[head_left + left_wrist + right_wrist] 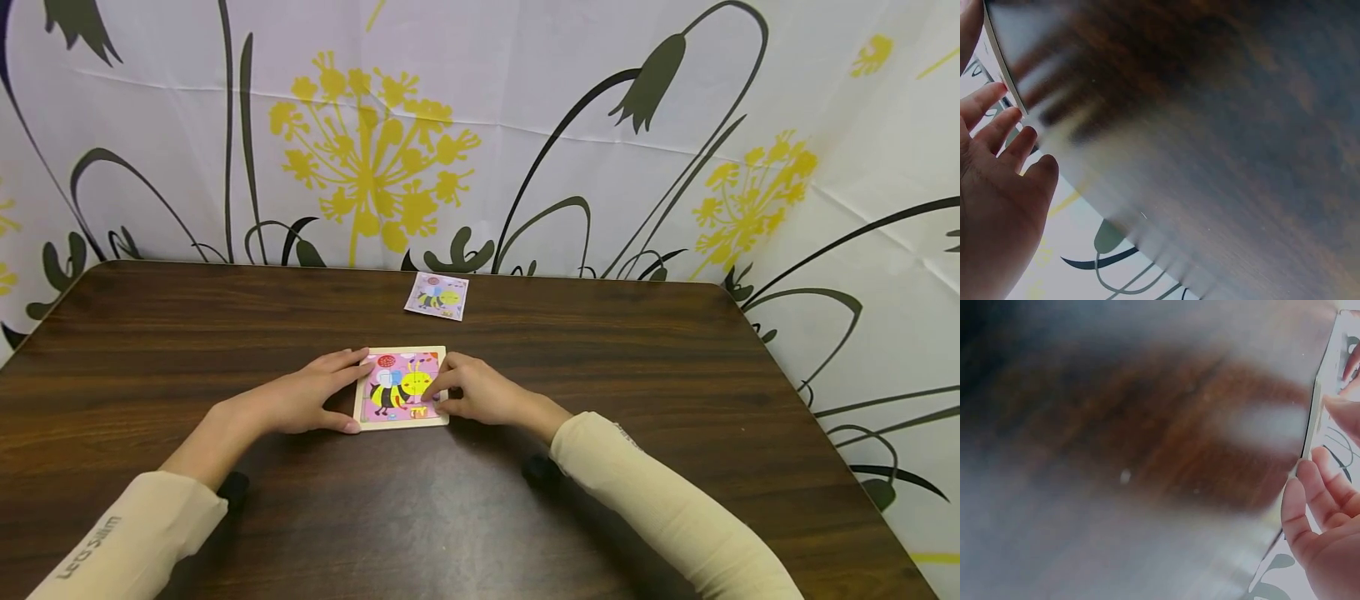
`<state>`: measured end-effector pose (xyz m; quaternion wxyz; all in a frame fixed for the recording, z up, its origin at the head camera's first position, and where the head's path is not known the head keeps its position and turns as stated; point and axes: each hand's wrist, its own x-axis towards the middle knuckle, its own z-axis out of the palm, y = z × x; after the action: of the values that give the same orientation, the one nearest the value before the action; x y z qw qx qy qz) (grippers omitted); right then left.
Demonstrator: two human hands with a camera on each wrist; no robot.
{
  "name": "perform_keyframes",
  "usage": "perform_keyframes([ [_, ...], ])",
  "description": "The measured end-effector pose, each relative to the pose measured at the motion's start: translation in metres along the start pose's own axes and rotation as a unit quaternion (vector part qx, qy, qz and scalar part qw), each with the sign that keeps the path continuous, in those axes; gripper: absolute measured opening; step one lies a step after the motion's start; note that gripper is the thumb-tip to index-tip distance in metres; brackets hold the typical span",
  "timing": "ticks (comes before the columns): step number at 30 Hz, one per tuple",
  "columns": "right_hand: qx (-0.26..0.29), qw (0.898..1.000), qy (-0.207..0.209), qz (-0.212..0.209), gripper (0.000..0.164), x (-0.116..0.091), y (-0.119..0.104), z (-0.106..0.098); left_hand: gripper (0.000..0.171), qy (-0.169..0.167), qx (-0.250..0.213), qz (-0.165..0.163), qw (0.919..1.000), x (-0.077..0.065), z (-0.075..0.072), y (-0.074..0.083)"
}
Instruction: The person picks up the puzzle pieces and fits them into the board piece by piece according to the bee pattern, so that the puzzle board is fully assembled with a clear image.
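A wooden-framed jigsaw puzzle lies flat on the table, its pink picture showing a yellow and black bee. My left hand rests along its left side, thumb by the lower corner and straight fingers over the upper left. From the right, my right hand reaches over the frame, its bent fingertips touching the picture near its lower right. In the right wrist view, thumb and fingers of the right hand are apart at the frame's edge. The left wrist view shows the left hand with fingers extended.
A small paper card with the same bee picture lies behind the puzzle near the table's back edge. The dark wood table meets a white curtain printed with grey and yellow plants.
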<state>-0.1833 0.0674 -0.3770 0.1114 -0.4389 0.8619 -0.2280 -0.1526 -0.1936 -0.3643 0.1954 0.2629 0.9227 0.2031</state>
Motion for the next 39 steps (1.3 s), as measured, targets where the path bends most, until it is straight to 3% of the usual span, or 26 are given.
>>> perform_keyframes([
  [17, 0.02, 1.0, -0.006, 0.01, 0.022, -0.0006, 0.0026, -0.0028, 0.086, 0.0, 0.0, -0.002, 1.0, 0.0, 0.0006, -0.0017],
  [26, 0.004, 1.0, -0.014, 0.009, 0.03, -0.0003, 0.0036, -0.0023, 0.086, 0.0, -0.003, -0.001, 1.0, 0.0005, 0.0012, -0.0016],
  [39, -0.006, 1.0, -0.016, -0.001, 0.027, -0.0014, 0.0014, -0.0033, 0.086, 0.003, -0.008, -0.004, 1.0, -0.0004, 0.0015, -0.0012],
])
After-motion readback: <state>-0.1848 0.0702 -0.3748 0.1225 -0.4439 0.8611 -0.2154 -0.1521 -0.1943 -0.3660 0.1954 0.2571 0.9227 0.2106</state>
